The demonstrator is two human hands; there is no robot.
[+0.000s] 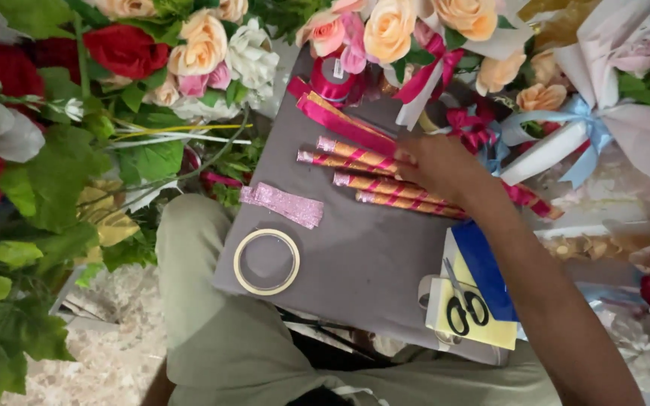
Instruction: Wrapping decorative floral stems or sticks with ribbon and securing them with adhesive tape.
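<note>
- Right hand (pixel 445 167) laid flat on the wrapped sticks (pixel 385 177), fingers spread over their right ends; grip loose, pressing down rather than clamped on any one stick.
- Left hand out of view.
- Sticks: four or five gold ones with pink spiral ribbon, side by side in a row on the grey board (pixel 355 256), slanting down toward the right.
- Board resting across the lap, on the knees in pale green trousers (pixel 212 331).
- Pink ribbon strip (pixel 344 120) lying just above the sticks, near a pink ribbon spool (pixel 332 77) at the board's far edge.
- Glitter strips (pixel 283 203), pale pink, left of the sticks, apart from them.
- Tape ring (pixel 266 261) below the glitter strips, flat on the board.
- Scissors (pixel 464 304), black handles, on a yellow pad (pixel 479 331) at the board's right corner; blue sheet (pixel 483 267) beside them, partly under the forearm.
- Artificial roses (pixel 205 41) and leaves (pixel 54 173) crowding left and top; wrapped bouquet with blue bow (pixel 588 113) at upper right.
</note>
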